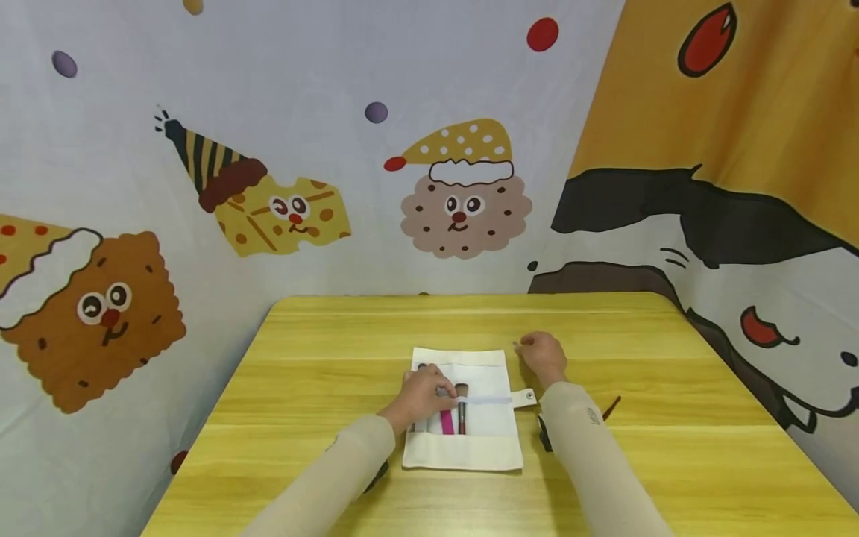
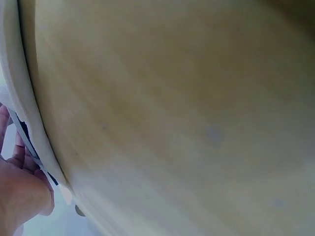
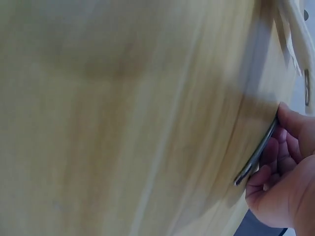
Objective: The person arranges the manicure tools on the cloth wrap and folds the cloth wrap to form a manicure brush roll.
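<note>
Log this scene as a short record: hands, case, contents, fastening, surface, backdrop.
Left hand: over the case's left part; whether it pinches anything is unclear
Right hand: beyond the case's right edge, pinching a slim dark tool
Case: cream, lying open
Contents: includes an upright-slotted brush and a pink item
Fastening: snap tab, extending right, undone
Surface: wood-grain table
Backdrop: cartoon-printed cloth

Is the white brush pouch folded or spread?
Spread: the pouch lies open on the table, its strap unfastened and a brush visible.
</note>
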The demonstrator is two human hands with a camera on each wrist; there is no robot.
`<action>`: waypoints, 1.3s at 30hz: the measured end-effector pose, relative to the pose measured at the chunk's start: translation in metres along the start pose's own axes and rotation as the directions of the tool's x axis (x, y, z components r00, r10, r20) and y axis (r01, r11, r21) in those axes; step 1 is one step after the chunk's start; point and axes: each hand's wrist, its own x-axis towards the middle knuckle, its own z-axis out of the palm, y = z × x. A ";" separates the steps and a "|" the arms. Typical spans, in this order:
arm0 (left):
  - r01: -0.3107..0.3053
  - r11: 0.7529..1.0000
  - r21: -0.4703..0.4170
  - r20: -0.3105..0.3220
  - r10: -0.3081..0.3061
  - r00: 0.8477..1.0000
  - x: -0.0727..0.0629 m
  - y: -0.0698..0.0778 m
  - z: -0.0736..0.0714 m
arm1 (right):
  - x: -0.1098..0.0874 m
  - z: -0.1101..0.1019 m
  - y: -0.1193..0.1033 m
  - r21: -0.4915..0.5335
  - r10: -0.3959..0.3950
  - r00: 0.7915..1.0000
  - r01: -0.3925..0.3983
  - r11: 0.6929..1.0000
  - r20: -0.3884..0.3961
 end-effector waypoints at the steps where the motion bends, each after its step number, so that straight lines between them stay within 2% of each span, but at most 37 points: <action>1: -0.001 1.000 0.000 0.001 0.001 1.000 0.000 0.000 0.000 | 0.000 0.000 0.001 -0.010 -0.010 1.000 0.010 1.000 0.003; 7: -0.007 1.000 -0.016 -0.004 0.007 1.000 0.001 0.000 0.000 | 0.003 -0.004 0.005 -0.067 -0.101 0.994 0.103 0.992 0.030; 11: -0.003 0.999 -0.032 -0.008 0.002 1.000 0.002 0.000 -0.001 | 0.005 -0.010 0.006 -0.049 -0.131 0.990 0.133 0.990 0.046; 19: -0.005 0.998 -0.069 -0.012 0.004 1.000 0.001 0.001 -0.005 | 0.002 -0.021 0.006 0.106 -0.097 0.995 0.094 0.990 0.022; 24: -0.015 0.997 -0.077 -0.054 0.010 0.999 0.000 0.003 -0.007 | 0.000 -0.028 0.006 0.215 -0.075 0.997 0.069 0.974 0.023; 29: -0.033 0.996 -0.089 -0.079 0.026 0.996 0.001 0.008 -0.008 | -0.003 -0.033 -0.007 0.264 -0.083 0.997 0.079 0.961 0.006; 34: -0.084 0.993 -0.078 -0.017 0.083 0.996 0.005 0.016 -0.005 | -0.005 -0.030 -0.021 0.338 -0.080 0.997 0.081 0.938 -0.017; 39: -0.111 0.994 0.023 0.059 0.110 0.992 0.006 0.020 0.001 | -0.013 -0.018 -0.037 0.465 -0.036 0.999 0.031 0.885 0.002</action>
